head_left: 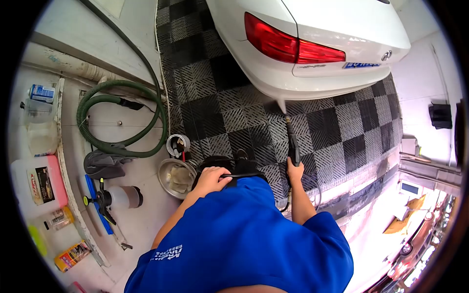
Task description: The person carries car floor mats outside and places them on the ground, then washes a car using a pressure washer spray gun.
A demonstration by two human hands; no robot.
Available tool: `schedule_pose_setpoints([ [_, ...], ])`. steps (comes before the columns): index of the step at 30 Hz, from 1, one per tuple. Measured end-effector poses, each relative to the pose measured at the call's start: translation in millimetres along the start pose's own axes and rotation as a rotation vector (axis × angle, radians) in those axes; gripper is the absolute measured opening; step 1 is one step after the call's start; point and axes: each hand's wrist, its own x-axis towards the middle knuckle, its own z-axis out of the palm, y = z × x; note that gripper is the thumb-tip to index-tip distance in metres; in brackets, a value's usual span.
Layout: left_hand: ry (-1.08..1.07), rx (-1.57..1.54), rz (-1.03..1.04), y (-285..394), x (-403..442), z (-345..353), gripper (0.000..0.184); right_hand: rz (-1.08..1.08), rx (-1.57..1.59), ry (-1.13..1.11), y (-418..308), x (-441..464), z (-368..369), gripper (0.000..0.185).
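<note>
The checkered grid floor (234, 117) ends at a pale border on the left and a pale strip at lower right. Exposed grid lies between the person's feet and the white car (322, 83), and runs along both sides of the car. The car's rear corner faces the person; the red tail light (273, 39) is on this corner.

The left shelf (46, 190) bears containers, including a pink jug (39, 188). The coiled green hose (92, 141) lies on the pale surface beside the grid. The metal bowl (165, 183) and white bucket (172, 138) stand close to the left hand (211, 179), near the walking area. The pump sprayer (124, 198) is beside the blue strip (91, 188), below the grey cloth (105, 165).

Right hand (295, 171): fingers closed around the spray gun (293, 150), nozzle end directed toward the lower bumper, pale spray visible. Left hand: fingers over dark material at the waist; grip cannot be determined
</note>
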Motion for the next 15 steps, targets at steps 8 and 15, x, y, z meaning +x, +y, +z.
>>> schedule_pose_setpoints([
  [8, -0.079, -0.131, -0.030, -33.8, 44.2, -39.9, 0.032, -0.175, -0.115, -0.062, -80.1, -28.4, 17.3, 0.042],
  [15, -0.255, -0.044, 0.026, -89.1, 91.9, -116.4, 0.037, -0.123, -0.297, -0.017, -140.1, -63.8, 91.6, 0.036],
])
